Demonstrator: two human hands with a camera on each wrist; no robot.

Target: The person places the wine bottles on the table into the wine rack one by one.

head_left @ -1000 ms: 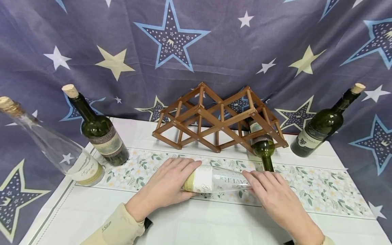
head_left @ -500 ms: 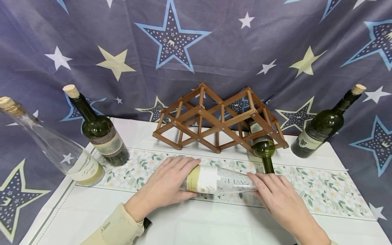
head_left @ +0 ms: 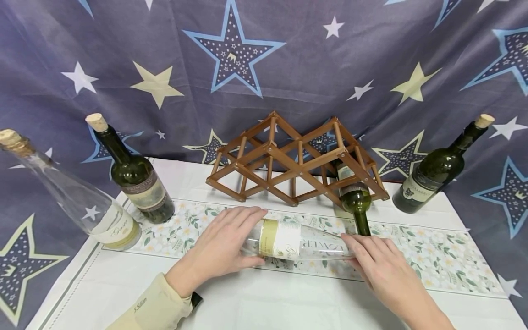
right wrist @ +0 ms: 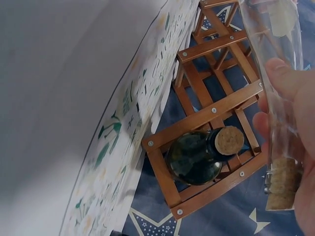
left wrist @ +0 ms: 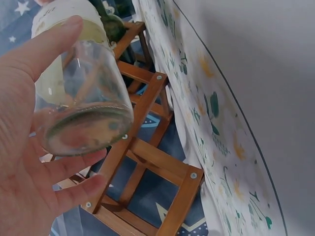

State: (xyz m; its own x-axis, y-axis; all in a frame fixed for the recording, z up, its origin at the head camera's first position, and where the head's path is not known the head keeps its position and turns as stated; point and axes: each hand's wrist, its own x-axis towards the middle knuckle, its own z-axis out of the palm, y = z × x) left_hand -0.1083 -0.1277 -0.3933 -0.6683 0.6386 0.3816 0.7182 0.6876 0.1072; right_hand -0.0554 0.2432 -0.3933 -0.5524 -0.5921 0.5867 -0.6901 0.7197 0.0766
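A clear glass wine bottle with a white and gold label lies sideways in front of the wooden rack, its base to the left. My left hand holds the base end; in the left wrist view the thumb lies along the glass and the fingers reach behind the base. My right hand grips the slim neck. At that end, the right wrist view shows a cork. The folding wine rack stands behind, with a corked green bottle lying in its right-hand section, neck forward.
At left stand another clear corked bottle and a dark green corked bottle. One more green bottle stands right of the rack. A floral strip crosses the white tablecloth. A star-printed curtain hangs behind.
The clear bottle has shifted right along with my right hand. My left hand has stayed nearly in place, so more of the base end shows beyond its fingers.
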